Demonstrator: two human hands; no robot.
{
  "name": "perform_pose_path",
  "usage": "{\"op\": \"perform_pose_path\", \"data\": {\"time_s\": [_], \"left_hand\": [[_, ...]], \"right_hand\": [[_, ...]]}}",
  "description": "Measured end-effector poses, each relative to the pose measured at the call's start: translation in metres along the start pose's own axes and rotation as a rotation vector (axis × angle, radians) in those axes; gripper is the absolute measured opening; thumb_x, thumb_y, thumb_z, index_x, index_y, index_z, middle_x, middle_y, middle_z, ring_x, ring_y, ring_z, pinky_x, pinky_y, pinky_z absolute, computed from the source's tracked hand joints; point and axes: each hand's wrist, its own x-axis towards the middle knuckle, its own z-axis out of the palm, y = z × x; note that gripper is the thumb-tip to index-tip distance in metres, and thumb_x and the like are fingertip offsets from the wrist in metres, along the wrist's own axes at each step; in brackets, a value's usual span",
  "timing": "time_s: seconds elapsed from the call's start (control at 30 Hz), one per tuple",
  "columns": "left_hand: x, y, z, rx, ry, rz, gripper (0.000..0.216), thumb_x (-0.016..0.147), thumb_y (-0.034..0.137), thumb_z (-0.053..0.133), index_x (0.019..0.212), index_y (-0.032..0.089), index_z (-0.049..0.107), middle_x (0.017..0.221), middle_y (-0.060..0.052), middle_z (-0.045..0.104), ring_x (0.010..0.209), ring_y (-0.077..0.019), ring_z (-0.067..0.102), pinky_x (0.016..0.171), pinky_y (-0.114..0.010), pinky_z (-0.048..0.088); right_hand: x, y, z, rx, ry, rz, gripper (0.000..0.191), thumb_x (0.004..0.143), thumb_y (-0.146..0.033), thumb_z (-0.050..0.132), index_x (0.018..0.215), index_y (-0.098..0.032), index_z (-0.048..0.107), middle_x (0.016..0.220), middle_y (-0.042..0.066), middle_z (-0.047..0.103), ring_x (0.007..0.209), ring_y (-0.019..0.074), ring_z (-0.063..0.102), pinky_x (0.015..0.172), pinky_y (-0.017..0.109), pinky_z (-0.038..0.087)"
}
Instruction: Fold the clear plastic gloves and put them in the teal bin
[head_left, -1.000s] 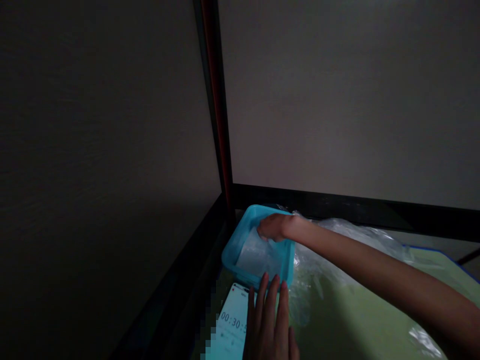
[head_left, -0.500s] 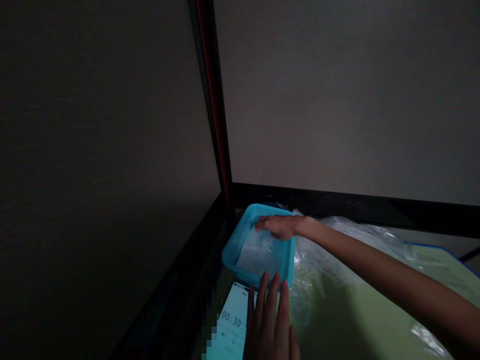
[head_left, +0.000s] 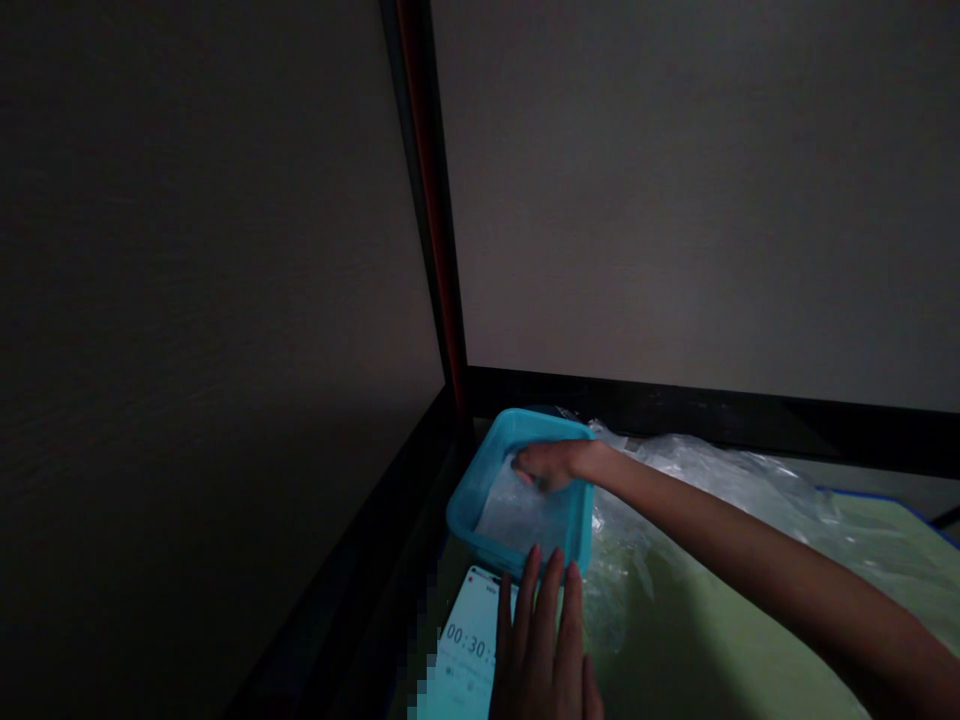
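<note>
A light-blue plastic basket [head_left: 466,505] stands in the corner. Inside it lies a whitish, translucent sheet that looks like a plastic bag [head_left: 506,515]. My right hand [head_left: 551,466] reaches into the basket from the right, its fingers curled at the upper part of that sheet. The fingertips are slightly blurred, and whatever they pinch is hidden. My left hand [head_left: 541,640] is flat with fingers stretched out, its fingertips at the basket's near rim. It covers the right side of a phone [head_left: 461,660] that shows a running timer.
Crumpled clear plastic [head_left: 701,465] is spread to the right of the basket on a green mat [head_left: 720,620] with a blue edge. Grey wall panels [head_left: 690,200] with a dark frame [head_left: 427,190] meet behind and left of the basket.
My right hand has dropped slightly lower inside the basket, and its fingers have curled in more. The left hand has stayed in nearly the same place.
</note>
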Motion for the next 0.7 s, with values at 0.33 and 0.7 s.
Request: {"op": "perform_pose_path", "data": {"time_s": [0.33,0.7], "left_hand": [[0.000,-0.002,0.001,0.009,0.030,0.020,0.074,0.064,0.003,0.039,0.137,0.014,0.026,0.128,-0.010,0.050,0.127,-0.0280,0.033,0.097,-0.048,0.035],[0.001,-0.003,0.001,-0.026,0.044,0.023,0.062,0.066,0.004,0.039,0.127,0.015,0.041,0.130,-0.008,0.049,0.131,-0.0237,0.026,0.103,-0.045,0.025]], "right_hand": [[0.010,0.003,0.002,-0.013,-0.172,-0.070,0.030,0.087,-0.030,0.052,0.113,-0.016,0.052,0.112,0.007,0.054,0.094,0.0196,0.057,0.077,0.040,0.048],[-0.001,0.014,-0.003,0.114,-0.087,-0.108,0.019,0.083,-0.019,0.056,0.102,-0.013,0.057,0.099,0.005,0.060,0.086,0.0168,0.058,0.074,0.034,0.049]]}}
